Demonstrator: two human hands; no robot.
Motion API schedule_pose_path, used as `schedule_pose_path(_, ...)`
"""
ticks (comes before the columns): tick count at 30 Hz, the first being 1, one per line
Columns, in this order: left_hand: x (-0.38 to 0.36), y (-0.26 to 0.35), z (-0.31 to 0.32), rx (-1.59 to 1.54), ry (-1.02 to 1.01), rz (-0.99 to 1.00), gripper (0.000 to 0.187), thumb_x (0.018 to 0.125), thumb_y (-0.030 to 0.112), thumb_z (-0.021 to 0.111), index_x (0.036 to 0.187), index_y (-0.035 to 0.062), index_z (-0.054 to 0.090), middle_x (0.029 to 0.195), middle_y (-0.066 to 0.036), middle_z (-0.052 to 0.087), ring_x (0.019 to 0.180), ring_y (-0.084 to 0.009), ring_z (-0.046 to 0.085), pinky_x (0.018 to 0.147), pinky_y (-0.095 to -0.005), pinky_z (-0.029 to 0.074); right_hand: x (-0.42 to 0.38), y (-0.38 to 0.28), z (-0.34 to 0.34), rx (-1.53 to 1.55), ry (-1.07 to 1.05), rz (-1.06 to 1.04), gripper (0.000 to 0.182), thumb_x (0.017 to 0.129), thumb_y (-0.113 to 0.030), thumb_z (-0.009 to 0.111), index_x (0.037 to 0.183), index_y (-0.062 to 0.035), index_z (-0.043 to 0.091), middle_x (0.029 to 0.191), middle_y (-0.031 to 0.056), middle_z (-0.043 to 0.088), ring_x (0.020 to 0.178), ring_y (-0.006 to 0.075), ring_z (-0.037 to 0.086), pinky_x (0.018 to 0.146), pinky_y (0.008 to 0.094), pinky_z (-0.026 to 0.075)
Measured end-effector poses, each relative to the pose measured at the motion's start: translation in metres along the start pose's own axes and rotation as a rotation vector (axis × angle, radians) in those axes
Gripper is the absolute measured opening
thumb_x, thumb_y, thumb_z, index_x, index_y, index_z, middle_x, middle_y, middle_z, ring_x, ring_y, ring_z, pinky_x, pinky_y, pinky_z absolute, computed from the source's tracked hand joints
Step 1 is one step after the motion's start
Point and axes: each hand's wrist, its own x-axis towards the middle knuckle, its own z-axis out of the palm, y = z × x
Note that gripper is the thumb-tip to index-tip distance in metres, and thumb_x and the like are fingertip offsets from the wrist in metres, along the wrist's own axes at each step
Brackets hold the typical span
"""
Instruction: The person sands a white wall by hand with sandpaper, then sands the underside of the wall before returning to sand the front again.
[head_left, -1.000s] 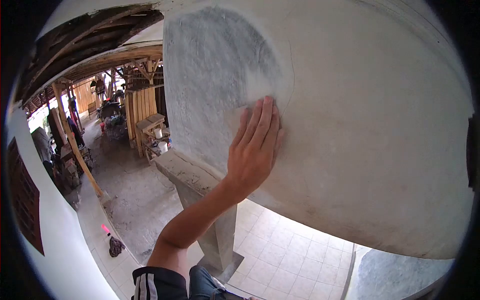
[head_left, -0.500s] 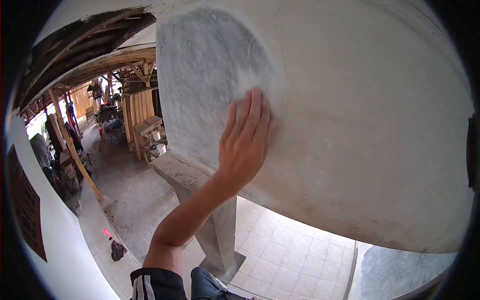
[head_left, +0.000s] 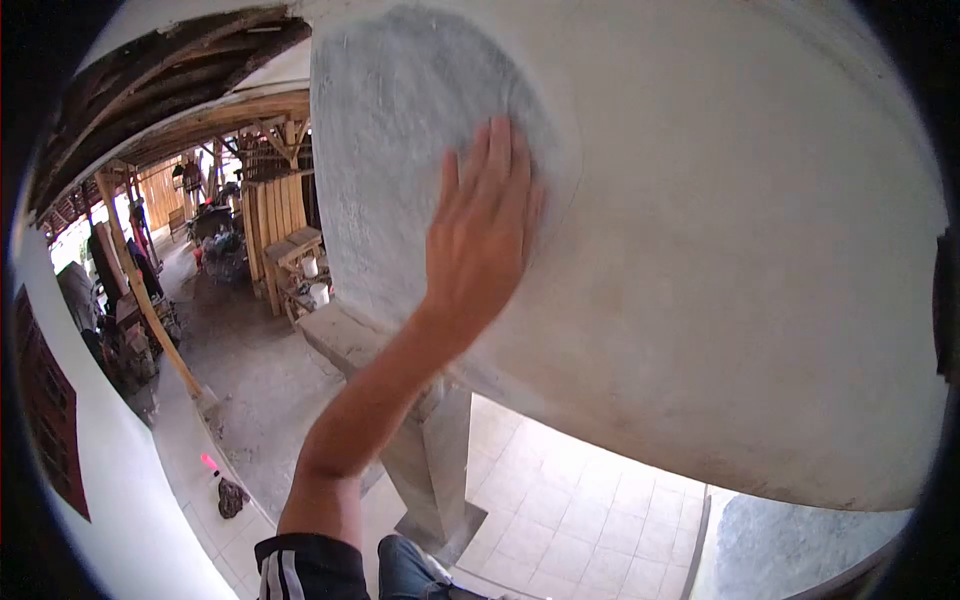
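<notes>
My left hand point(head_left: 475, 235) lies against a plastered wall surface point(head_left: 720, 250), back towards me, with its fingers stretched upward and slightly apart. The fingertips are blurred and rest over the right side of a dark grey, rounded patch point(head_left: 390, 130). Around that patch the plaster is paler, beige-grey. No tool shows in the hand; whatever may be under the palm is hidden. My right hand is out of sight.
Below the wall stands a grey concrete pillar point(head_left: 440, 460) with a wide ledge point(head_left: 345, 335). White floor tiles point(head_left: 570, 480) lie far beneath. At left are a leaning wooden post point(head_left: 150, 295), a dark bag point(head_left: 231, 498) and white containers point(head_left: 319, 294). My jeans point(head_left: 405, 568) show at the bottom.
My left hand has slid upward and slightly left across the wall, further onto the dark grey patch. The view has shifted slightly.
</notes>
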Motion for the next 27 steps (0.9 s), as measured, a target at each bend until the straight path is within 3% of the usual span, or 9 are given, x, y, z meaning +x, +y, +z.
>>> schedule_pose_path(3, 0.018, -0.004, 0.009, -0.004, 0.06, -0.022, 0.042, 0.093, 0.017, 0.057, 0.124, -0.0118, 0.053, 0.139, -0.025, 0.046, 0.127, -0.0388, 0.048, 0.106, -0.0523, 0.037, 0.048, 0.055, 0.042, 0.128, 0.077, -0.094, 0.044, 0.089, -0.047, 0.056, 0.114, -0.0101, 0.058, 0.1, 0.0237, 0.066, 0.096, 0.0418, 0.062, 0.084, 0.0583, 0.043)
schedule_pose_path(6, -0.015, 0.014, 0.001, -0.038, -0.008, -0.046, 0.043, 0.093, 0.017, 0.058, 0.124, -0.0118, 0.053, 0.137, -0.025, 0.048, 0.126, -0.0383, 0.049, 0.105, -0.0524, 0.039, 0.015, 0.017, 0.016, -0.079, 0.195, -0.074, 0.04, 0.086, -0.04, 0.061, 0.113, -0.0104, 0.058, 0.095, 0.023, 0.066, 0.09, 0.0411, 0.063, 0.078, 0.0578, 0.045)
schedule_pose_path(8, -0.052, 0.025, -0.004, -0.111, -0.095, -0.033, 0.042, 0.092, 0.017, 0.059, 0.123, -0.0122, 0.053, 0.135, -0.026, 0.049, 0.124, -0.0388, 0.05, 0.104, -0.0522, 0.04, 0.017, 0.011, 0.014, -0.09, 0.198, -0.074, 0.039, 0.086, -0.039, 0.062, 0.113, -0.01, 0.058, 0.094, 0.0233, 0.066, 0.09, 0.0413, 0.063, 0.078, 0.0572, 0.046)
schedule_pose_path(11, -0.042, 0.01, 0.001, -0.068, -0.033, 0.061, 0.042, 0.092, 0.017, 0.059, 0.123, -0.0118, 0.053, 0.136, -0.027, 0.048, 0.124, -0.0389, 0.05, 0.104, -0.0513, 0.04, 0.025, 0.014, 0.014, -0.086, 0.187, -0.086, 0.038, 0.085, -0.036, 0.063, 0.112, -0.0096, 0.058, 0.094, 0.0237, 0.066, 0.089, 0.0417, 0.063, 0.077, 0.0564, 0.046)
schedule_pose_path(14, 0.01, -0.006, 0.0, 0.008, 0.04, 0.029, 0.042, 0.092, 0.018, 0.06, 0.122, -0.0105, 0.054, 0.138, -0.027, 0.046, 0.127, -0.0381, 0.048, 0.106, -0.0501, 0.039, 0.017, 0.015, 0.016, -0.098, 0.174, -0.087, 0.037, 0.085, -0.033, 0.064, 0.112, -0.0091, 0.058, 0.094, 0.0241, 0.066, 0.089, 0.042, 0.063, 0.076, 0.0555, 0.047)
schedule_pose_path(17, 0.014, -0.003, 0.006, 0.012, 0.079, -0.004, 0.042, 0.092, 0.019, 0.06, 0.122, -0.0095, 0.055, 0.138, -0.025, 0.047, 0.127, -0.0365, 0.049, 0.106, -0.0501, 0.039, 0.012, 0.014, 0.021, -0.132, 0.217, -0.101, 0.036, 0.084, -0.03, 0.065, 0.112, -0.0087, 0.058, 0.093, 0.0245, 0.065, 0.088, 0.0423, 0.063, 0.076, 0.0546, 0.047)
schedule_pose_path(20, -0.04, 0.019, -0.003, -0.154, -0.099, -0.075, 0.042, 0.095, 0.017, 0.055, 0.129, -0.0073, 0.051, 0.14, -0.026, 0.045, 0.129, -0.0395, 0.045, 0.108, -0.0536, 0.034, 0.02, 0.014, 0.015, -0.096, 0.194, -0.107, 0.036, 0.084, -0.03, 0.065, 0.112, -0.0084, 0.058, 0.094, 0.0249, 0.065, 0.089, 0.0425, 0.063, 0.076, 0.0544, 0.047)
schedule_pose_path(23, -0.056, 0.01, -0.003, -0.111, -0.129, 0.062, 0.043, 0.096, 0.017, 0.054, 0.131, -0.0071, 0.048, 0.141, -0.025, 0.043, 0.131, -0.0395, 0.043, 0.109, -0.053, 0.033, 0.03, 0.016, 0.014, -0.081, 0.185, -0.105, 0.035, 0.084, -0.029, 0.065, 0.112, -0.0081, 0.058, 0.095, 0.0253, 0.065, 0.09, 0.0426, 0.062, 0.076, 0.0541, 0.047)
schedule_pose_path(27, 0.006, -0.01, -0.001, 0.062, -0.019, 0.04, 0.043, 0.093, 0.019, 0.057, 0.125, -0.0095, 0.052, 0.14, -0.025, 0.045, 0.127, -0.0363, 0.048, 0.106, -0.0493, 0.039, 0.025, 0.019, 0.015, -0.077, 0.158, -0.108, 0.035, 0.084, -0.028, 0.065, 0.111, -0.0078, 0.058, 0.096, 0.0258, 0.064, 0.09, 0.0428, 0.062, 0.076, 0.0538, 0.047)
